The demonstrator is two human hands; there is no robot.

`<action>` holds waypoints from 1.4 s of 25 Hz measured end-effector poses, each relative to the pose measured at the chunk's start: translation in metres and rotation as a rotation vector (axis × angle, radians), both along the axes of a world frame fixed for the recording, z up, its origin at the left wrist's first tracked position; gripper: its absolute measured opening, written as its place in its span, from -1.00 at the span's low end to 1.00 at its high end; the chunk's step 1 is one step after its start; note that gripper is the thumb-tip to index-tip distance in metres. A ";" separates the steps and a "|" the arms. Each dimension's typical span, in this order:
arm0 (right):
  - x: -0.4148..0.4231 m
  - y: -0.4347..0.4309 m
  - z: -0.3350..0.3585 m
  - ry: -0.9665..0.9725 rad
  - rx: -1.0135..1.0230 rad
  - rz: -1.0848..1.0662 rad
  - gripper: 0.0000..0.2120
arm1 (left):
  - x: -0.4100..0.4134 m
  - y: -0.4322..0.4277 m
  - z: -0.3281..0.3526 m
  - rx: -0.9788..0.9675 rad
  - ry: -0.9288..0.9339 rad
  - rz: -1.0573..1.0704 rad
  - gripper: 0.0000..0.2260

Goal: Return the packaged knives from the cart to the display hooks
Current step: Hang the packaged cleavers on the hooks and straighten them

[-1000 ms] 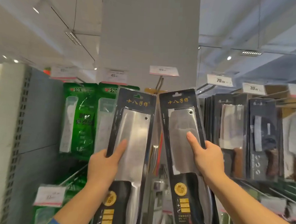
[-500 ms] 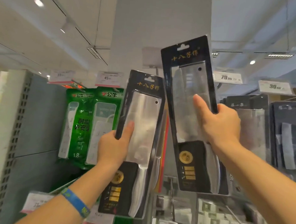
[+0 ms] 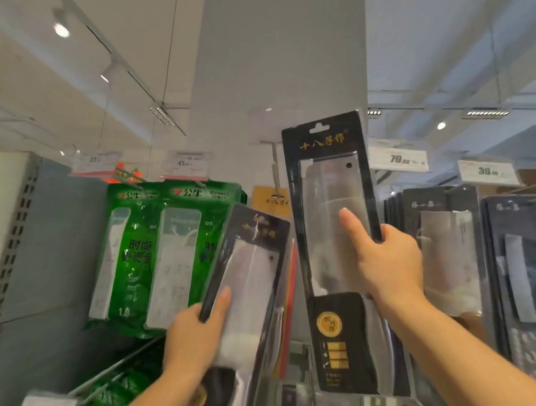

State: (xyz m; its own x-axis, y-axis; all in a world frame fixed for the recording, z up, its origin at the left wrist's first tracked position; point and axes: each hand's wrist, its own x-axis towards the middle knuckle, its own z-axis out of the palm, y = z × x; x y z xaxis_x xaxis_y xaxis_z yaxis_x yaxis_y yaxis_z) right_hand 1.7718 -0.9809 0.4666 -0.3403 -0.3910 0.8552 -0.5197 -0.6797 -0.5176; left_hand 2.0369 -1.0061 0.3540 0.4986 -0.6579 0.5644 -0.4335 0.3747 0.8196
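Note:
My right hand (image 3: pixel 384 264) grips a black packaged cleaver (image 3: pixel 329 187) by its right edge, thumb across the clear blister, and holds it high with its hang hole level with the display hook (image 3: pixel 273 166) on the grey pillar. A yellow-topped package (image 3: pixel 271 200) hangs on that hook behind it. Lower down, my left hand (image 3: pixel 196 332) grips a second packaged cleaver (image 3: pixel 250 282) by its left edge, tilted to the right; its bottom end is out of view.
Green packages (image 3: pixel 161 253) hang to the left under price tags (image 3: pixel 188 163). Dark knife packages (image 3: pixel 444 249) fill the hooks on the right below more price tags (image 3: pixel 399 160). A perforated grey upright (image 3: pixel 6 251) stands at far left.
The left cleaver has dropped lower and tilted. The right cleaver stays raised near the pillar hook, and the yellow-topped package behind it has come into sight.

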 end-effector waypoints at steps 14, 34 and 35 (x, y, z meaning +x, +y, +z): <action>-0.004 0.012 -0.002 -0.081 0.036 0.004 -0.30 | -0.001 0.005 0.058 -0.146 -0.029 -0.150 -0.21; 0.008 0.022 -0.007 -0.035 0.119 0.031 -0.31 | -0.021 -0.043 0.084 0.282 0.070 -0.289 -0.14; 0.008 0.024 -0.007 -0.029 0.117 0.027 -0.36 | -0.024 -0.043 0.087 0.343 0.060 -0.327 -0.13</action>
State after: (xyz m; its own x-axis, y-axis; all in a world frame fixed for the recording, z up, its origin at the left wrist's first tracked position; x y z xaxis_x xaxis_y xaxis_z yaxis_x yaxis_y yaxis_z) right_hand 1.7798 -0.9574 0.4599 -0.3526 -0.4966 0.7931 -0.4853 -0.6276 -0.6087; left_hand 2.0125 -1.0489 0.4405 0.2597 -0.9289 0.2642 -0.2860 0.1873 0.9397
